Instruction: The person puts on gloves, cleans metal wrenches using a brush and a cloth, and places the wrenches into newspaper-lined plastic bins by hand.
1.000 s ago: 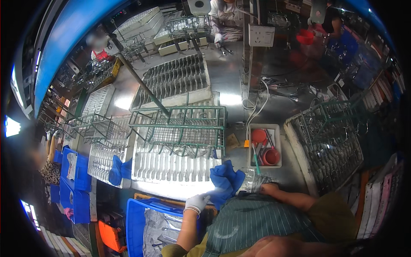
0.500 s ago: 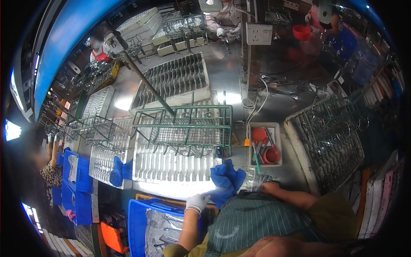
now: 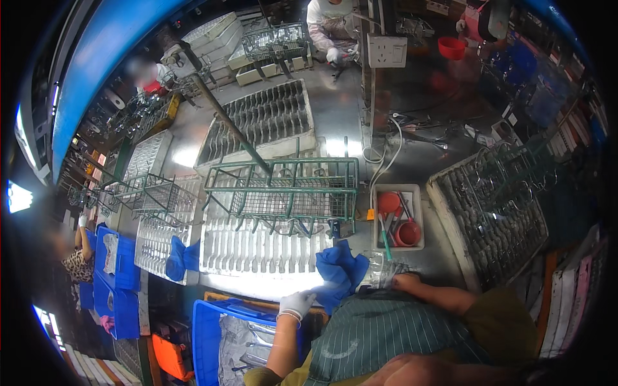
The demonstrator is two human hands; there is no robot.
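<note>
My left hand [image 3: 297,304], in a white glove, rests at the table's front edge, above the blue bin. Its fingers lie stretched toward a crumpled blue cloth [image 3: 341,270] and seem to touch its edge, not grip it. My right hand [image 3: 407,282] is bare and sits low at the table edge. Beside its fingertips lies a small clear, shiny heap [image 3: 386,273], perhaps plastic wrapping; the fingers are too small and partly hidden to show a grip. In front of me a green wire rack [image 3: 290,191] hangs over a white slotted tray [image 3: 251,251].
A white box [image 3: 418,193] with red cups and tools stands to the right. Slotted trays [image 3: 257,119] lie farther back, and another [image 3: 476,238] at right bears metal pieces. A blue bin [image 3: 205,334] with metal parts is below left. Co-workers are around the table.
The hanging green rack has swung slightly to the right. A co-worker at the far side has shifted, and the person at the left has moved an arm. My hands have stayed in place.
</note>
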